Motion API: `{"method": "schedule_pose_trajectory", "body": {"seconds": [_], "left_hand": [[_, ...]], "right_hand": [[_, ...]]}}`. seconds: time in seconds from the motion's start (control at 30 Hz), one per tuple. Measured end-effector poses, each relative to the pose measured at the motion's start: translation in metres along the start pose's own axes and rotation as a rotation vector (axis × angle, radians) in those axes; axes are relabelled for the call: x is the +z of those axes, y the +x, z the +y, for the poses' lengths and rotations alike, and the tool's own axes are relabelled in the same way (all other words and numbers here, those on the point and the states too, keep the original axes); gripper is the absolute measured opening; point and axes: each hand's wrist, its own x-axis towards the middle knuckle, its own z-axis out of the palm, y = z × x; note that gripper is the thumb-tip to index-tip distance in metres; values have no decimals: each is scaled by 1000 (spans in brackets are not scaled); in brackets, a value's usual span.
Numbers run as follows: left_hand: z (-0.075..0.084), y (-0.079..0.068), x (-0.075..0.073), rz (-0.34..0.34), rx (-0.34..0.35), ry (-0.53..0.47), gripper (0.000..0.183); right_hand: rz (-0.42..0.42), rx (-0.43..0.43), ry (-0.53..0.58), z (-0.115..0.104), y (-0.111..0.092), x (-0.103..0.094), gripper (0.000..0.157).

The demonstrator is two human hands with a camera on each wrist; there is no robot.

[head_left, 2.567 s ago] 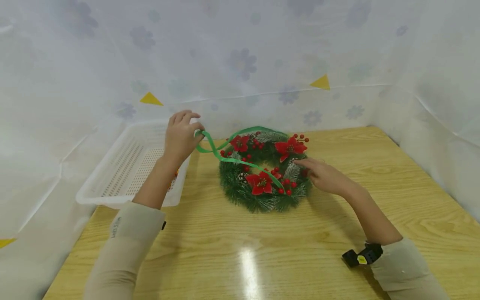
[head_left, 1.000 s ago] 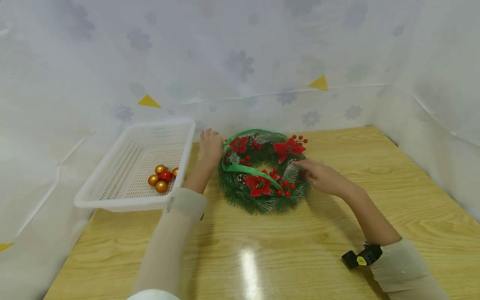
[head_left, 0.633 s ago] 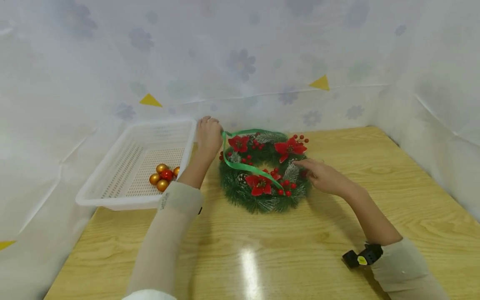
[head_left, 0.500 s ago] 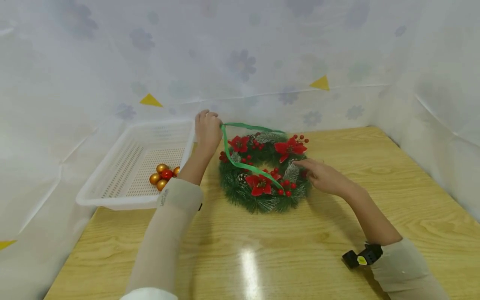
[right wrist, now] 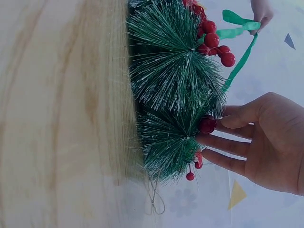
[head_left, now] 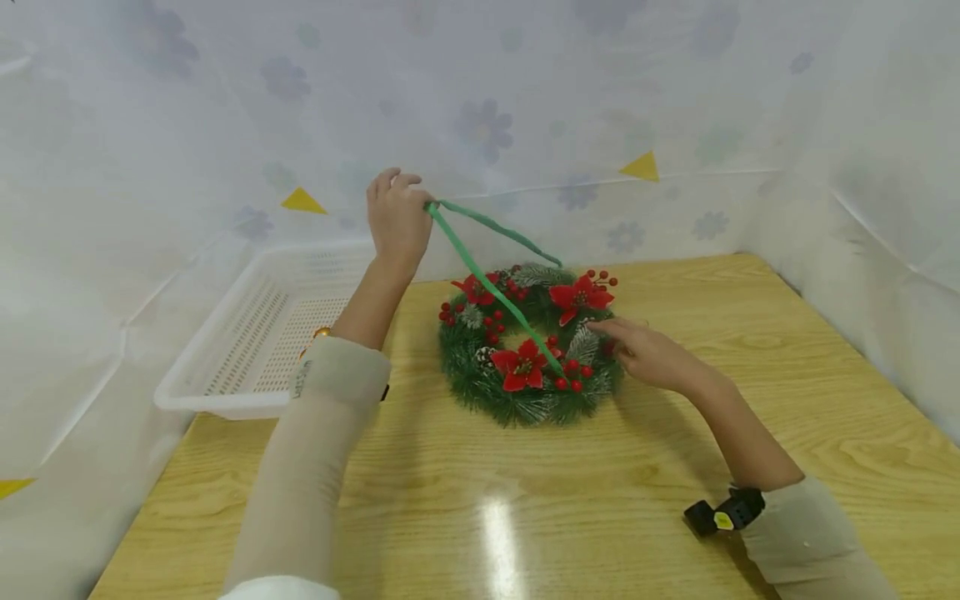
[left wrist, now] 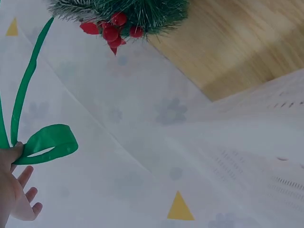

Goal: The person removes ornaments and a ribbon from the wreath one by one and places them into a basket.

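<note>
A: Where is the narrow green satin ribbon?
B: Pinched taut in the raised left hand, at ten o'clock from the green pine wreath with red flowers.
A: The right hand?
B: Fingers straight, pressing the wreath at three o'clock on the wooden table.

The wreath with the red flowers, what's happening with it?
A person is working on the wreath lying flat on the wooden table. Their left hand pinches a green ribbon and holds it up above the table, so it runs taut down to the wreath. Their right hand rests its straight fingers on the wreath's right side. A white basket sits to the left.
</note>
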Motion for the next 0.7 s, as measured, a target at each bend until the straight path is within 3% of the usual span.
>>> {"method": "schedule_pose_trajectory", "body": {"seconds": [0.23, 0.43, 0.7], "left_hand": [[-14, 8, -23, 33, -22, -6, 33], [-36, 17, -46, 164, -12, -57, 35], [-72, 33, -93, 251, -59, -53, 34]], "right_hand": [[-7, 11, 10, 1, 1, 0, 49], [-9, 15, 14, 2, 2, 0, 49], [4, 2, -2, 5, 3, 0, 48]]}}
